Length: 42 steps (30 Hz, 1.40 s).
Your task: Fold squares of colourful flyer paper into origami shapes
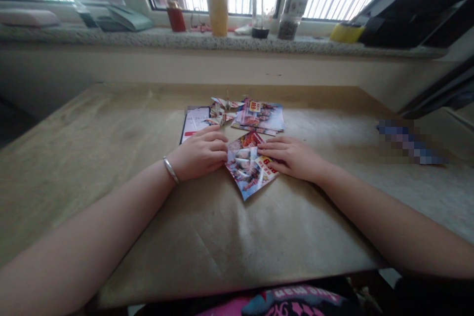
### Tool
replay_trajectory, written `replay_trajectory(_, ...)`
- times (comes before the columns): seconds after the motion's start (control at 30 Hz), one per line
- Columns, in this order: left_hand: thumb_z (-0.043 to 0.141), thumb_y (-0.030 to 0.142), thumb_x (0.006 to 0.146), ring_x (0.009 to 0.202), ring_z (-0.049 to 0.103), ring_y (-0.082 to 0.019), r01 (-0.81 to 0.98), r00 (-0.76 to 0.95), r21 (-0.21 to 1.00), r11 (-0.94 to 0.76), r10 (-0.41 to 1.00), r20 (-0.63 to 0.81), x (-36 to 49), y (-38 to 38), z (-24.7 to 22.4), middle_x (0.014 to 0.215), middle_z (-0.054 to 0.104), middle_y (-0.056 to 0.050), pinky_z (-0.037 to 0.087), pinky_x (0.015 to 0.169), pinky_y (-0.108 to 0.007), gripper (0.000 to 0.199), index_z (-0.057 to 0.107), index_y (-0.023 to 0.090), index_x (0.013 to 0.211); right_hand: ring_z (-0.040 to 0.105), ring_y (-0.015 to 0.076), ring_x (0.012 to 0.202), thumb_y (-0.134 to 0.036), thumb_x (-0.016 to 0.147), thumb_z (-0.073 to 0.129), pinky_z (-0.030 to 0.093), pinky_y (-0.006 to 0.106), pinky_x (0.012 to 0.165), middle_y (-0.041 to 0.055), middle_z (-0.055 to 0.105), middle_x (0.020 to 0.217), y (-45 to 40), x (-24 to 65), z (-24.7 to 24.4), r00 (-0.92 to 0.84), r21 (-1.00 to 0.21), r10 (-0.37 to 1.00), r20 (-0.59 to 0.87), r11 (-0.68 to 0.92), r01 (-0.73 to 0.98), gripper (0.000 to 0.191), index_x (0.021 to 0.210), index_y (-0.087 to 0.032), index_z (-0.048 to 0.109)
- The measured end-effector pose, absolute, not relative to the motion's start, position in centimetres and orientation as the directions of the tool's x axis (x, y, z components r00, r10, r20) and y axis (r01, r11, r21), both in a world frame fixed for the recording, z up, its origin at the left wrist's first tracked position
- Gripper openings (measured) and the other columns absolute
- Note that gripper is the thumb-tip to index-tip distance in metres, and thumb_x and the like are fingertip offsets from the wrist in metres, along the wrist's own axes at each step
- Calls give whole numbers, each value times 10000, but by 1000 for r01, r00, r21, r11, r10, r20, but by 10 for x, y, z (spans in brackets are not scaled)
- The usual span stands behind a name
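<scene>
A square sheet of glossy printed paper [246, 170] lies turned like a diamond on the table, with crease lines across it. At its left corner are the bent fingers of my left hand [203, 150], closed on the edge; the thumb is hidden. My right hand [292, 155] is open, its fingers stretched flat over the sheet's right side. Just beyond the sheet lies a stack of similar printed papers [262, 116]. Folded paper cranes [224, 111] stand to the left of that stack. A phone [194, 121] with a lit screen lies partly behind my left hand.
The table [207, 237] has a pale brown cover. Near its right edge rests a blurred bluish item [411, 143]. Along the stone windowsill [148, 37] stand a red-brown jar [175, 17], a tall yellow cylinder [217, 0], clear containers [292, 12] and a dark bulky object [414, 7].
</scene>
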<state>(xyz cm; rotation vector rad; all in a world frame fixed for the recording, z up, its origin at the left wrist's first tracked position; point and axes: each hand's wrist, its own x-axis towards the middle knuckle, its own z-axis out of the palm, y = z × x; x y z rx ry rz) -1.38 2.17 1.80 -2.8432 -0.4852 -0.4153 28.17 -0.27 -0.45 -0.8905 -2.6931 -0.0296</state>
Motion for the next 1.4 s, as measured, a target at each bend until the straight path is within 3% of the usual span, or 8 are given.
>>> replay_trajectory(0.07, 458, 237, 931, 988, 593, -168, 350, 908, -209, -913, 276, 314, -13, 20, 18, 964, 702, 0, 358, 1055, -385, 241, 673, 215, 826, 581, 235, 1115, -301, 915, 525, 460, 420, 977, 54, 644, 1249, -3, 282, -3, -766, -79, 555, 325, 823, 563, 318, 1187, -201, 654)
replay_trajectory(0.27, 451, 236, 922, 840, 623, -159, 373, 915, -271, -887, 304, 264, -11, 18, 20, 1008, 709, -15, 457, 797, -316, 237, 675, 201, 853, 610, 217, 1022, -431, 872, 596, 493, 381, 905, 51, 711, 1110, -6, 283, 1, -806, -138, 450, 385, 891, 432, 314, 1069, -216, 710)
replay_trajectory(0.47, 430, 280, 925, 831, 634, -173, 454, 887, -233, -860, 411, 210, -16, 23, 16, 893, 707, -50, 474, 782, -315, 266, 679, 198, 879, 625, 211, 1020, -313, 924, 521, 514, 374, 894, 36, 717, 1100, -5, 284, -1, -810, -87, 475, 345, 875, 476, 264, 1092, -229, 708)
replay_trajectory(0.77, 402, 294, 949, 897, 637, -175, 453, 885, -147, -880, 423, 193, -19, 26, 10, 949, 700, -74, 518, 778, -285, 290, 669, 180, 942, 620, 236, 1088, -239, 914, 497, 501, 399, 944, 60, 683, 1178, -5, 285, -3, -811, 2, 491, 317, 855, 519, 328, 1199, -189, 652)
replay_trajectory(0.97, 383, 300, 964, 903, 643, -178, 457, 882, -103, -884, 434, 184, -18, 27, 10, 966, 701, -78, 520, 806, -300, 321, 675, 170, 933, 649, 212, 1046, -224, 925, 465, 506, 388, 930, 45, 703, 1136, -3, 282, -3, -768, -54, 554, 321, 821, 569, 290, 1102, -216, 694)
replay_trajectory(1.17, 438, 293, 938, 850, 644, -165, 513, 837, 67, -856, 516, 185, -19, 28, 14, 948, 698, -62, 506, 769, -274, 257, 669, 179, 930, 667, 201, 882, -219, 903, 458, 509, 340, 817, 73, 736, 943, -4, 283, 0, -713, -138, 620, 327, 778, 613, 254, 894, -188, 710)
replay_trajectory(1.3, 393, 291, 935, 702, 614, -167, 583, 797, -22, -812, 567, 205, -13, 21, 15, 765, 658, -64, 479, 655, -268, 303, 649, 162, 840, 632, 213, 778, -238, 904, 433, 479, 322, 707, 89, 696, 812, -4, 281, -3, -600, -181, 733, 321, 669, 721, 261, 839, -179, 678)
replay_trajectory(1.4, 435, 265, 901, 626, 599, -145, 692, 689, -11, -722, 656, 310, -8, 17, 10, 742, 651, -41, 455, 579, -231, 235, 609, 159, 1018, 605, 189, 699, -244, 889, 434, 449, 291, 631, 71, 670, 779, -2, 277, -6, -459, -278, 834, 306, 540, 795, 224, 846, -186, 646)
